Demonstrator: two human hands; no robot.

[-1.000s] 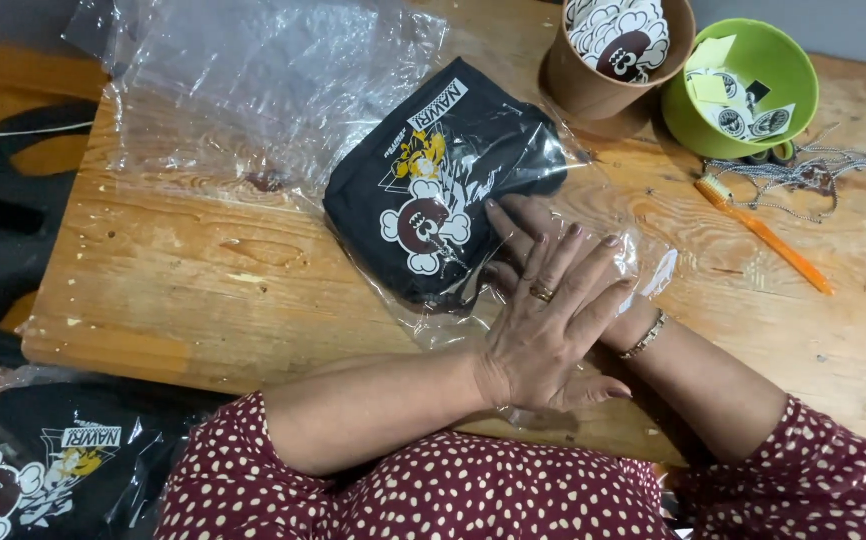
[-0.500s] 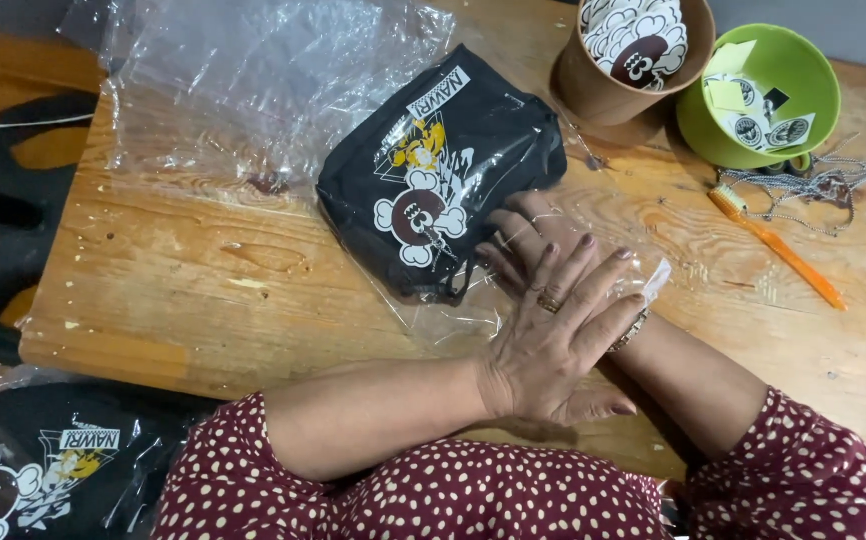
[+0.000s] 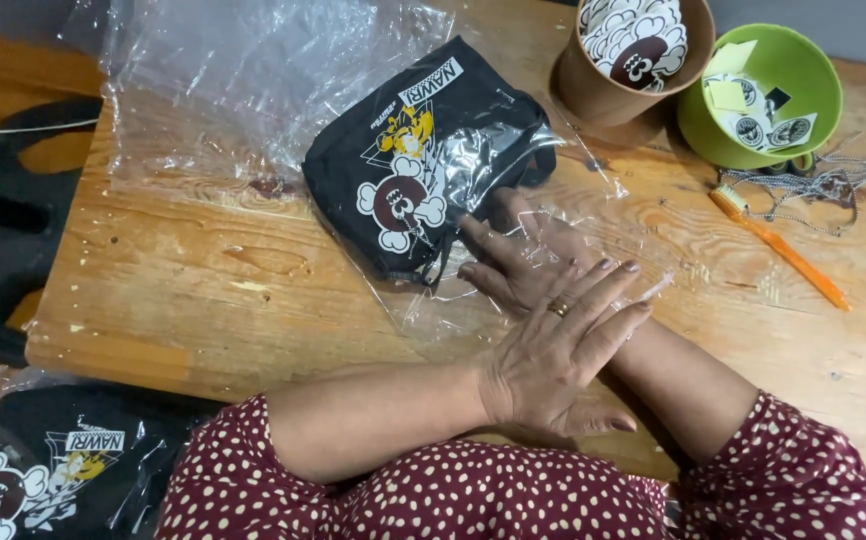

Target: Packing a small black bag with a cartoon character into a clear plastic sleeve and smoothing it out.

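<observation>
A black pouch with a cartoon print (image 3: 423,165) lies inside a clear plastic bag (image 3: 513,215) on the wooden table (image 3: 203,290). My arms are crossed. My right hand (image 3: 513,255) lies under the plastic film with its fingers stretched out, the tips touching the pouch's near edge. My left hand (image 3: 558,345), with a ring on it, rests flat across the right hand and on the bag's open end, fingers spread. Neither hand grips anything.
More clear plastic bags (image 3: 243,90) lie at the back left. A brown cup of stickers (image 3: 633,60), a green bowl of stickers (image 3: 763,100), metal chains (image 3: 823,185) and an orange tool (image 3: 778,245) are at the back right. Another bagged black pouch (image 3: 43,475) lies at the lower left.
The black pouch has slid a little further into the clear bag, away from me. My right hand has followed it, and my left hand has spread flatter on top.
</observation>
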